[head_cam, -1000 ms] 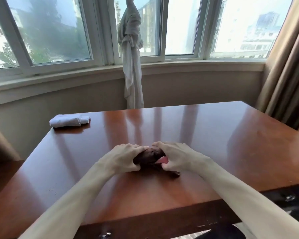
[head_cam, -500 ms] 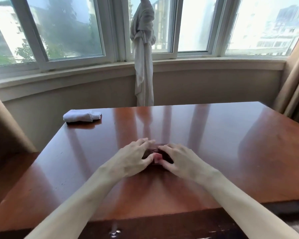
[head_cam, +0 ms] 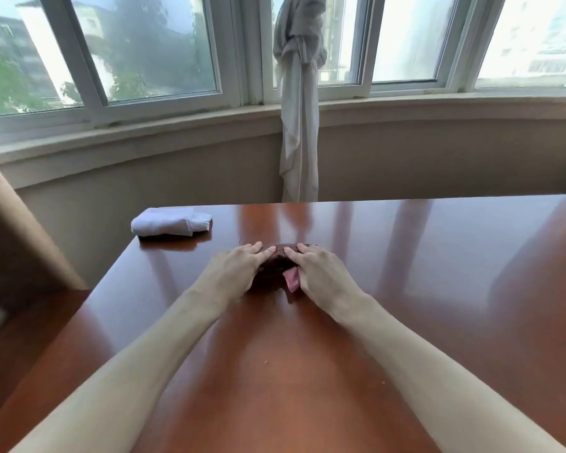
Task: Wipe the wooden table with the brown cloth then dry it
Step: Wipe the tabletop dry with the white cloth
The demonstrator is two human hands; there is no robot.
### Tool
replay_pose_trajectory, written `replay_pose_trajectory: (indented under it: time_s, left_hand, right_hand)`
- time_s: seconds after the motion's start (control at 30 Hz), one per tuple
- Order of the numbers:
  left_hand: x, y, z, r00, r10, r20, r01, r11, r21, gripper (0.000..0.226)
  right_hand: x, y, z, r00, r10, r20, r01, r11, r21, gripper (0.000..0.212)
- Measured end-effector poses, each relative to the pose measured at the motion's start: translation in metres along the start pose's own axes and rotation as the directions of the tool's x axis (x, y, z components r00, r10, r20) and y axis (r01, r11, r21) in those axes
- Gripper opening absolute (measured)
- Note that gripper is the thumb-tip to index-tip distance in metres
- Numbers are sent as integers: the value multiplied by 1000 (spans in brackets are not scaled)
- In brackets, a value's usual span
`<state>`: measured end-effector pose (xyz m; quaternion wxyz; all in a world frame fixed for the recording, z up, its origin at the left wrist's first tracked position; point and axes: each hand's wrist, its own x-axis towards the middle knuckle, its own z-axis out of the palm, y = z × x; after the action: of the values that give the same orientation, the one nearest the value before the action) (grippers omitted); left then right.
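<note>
A dark brown cloth (head_cam: 275, 268) with a pink label lies bunched on the glossy wooden table (head_cam: 406, 289), towards its far edge. My left hand (head_cam: 234, 273) presses flat on the cloth's left side with straight fingers. On the cloth's right side my right hand (head_cam: 321, 276) presses down too, fingers stretched forward. Most of the cloth is hidden under both palms. A folded white cloth (head_cam: 170, 221) rests at the table's far left corner, apart from my hands.
A knotted pale curtain (head_cam: 299, 103) hangs before the bay windows behind the table. A brown chair back (head_cam: 10, 243) stands at the left. A few small crumbs (head_cam: 267, 362) lie on the near part of the tabletop.
Both hands have pushed the brown cloth away from me, towards the far edge. Their fingers have gone from curled round it to flat on it.
</note>
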<state>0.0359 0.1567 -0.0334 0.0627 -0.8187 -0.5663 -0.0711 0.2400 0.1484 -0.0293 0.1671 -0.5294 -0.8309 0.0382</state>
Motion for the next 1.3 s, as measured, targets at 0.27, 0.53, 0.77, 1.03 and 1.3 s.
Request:
replay_pose_trajectory:
  time_s: [0.27,0.53,0.77,1.03,1.3]
  left_hand:
    - [111,-73,34,983,-143,-116,139,989,-43,58]
    - [171,-109,60,973,-171,-153,137,968,-211,60]
    - [162,-98,9,967,-174,185,172,985,25,63]
    - [39,-134,-30,961,-273,43,276,959,-72,45]
    - [-66,-187,6,906,-418,-71,410,906,-104,45]
  right_hand:
    - [152,27,40,999,36,1,-36,999,-18,50]
    - [209,49,55,996,63,-57,-62,998,33,74]
    - [203,46,14,980,62,192,-46,995,-86,54]
    - [144,-22,4,996,-14,-87,43,942,333,49]
    - [192,-130,52,971,-229,-65,238,947,215,28]
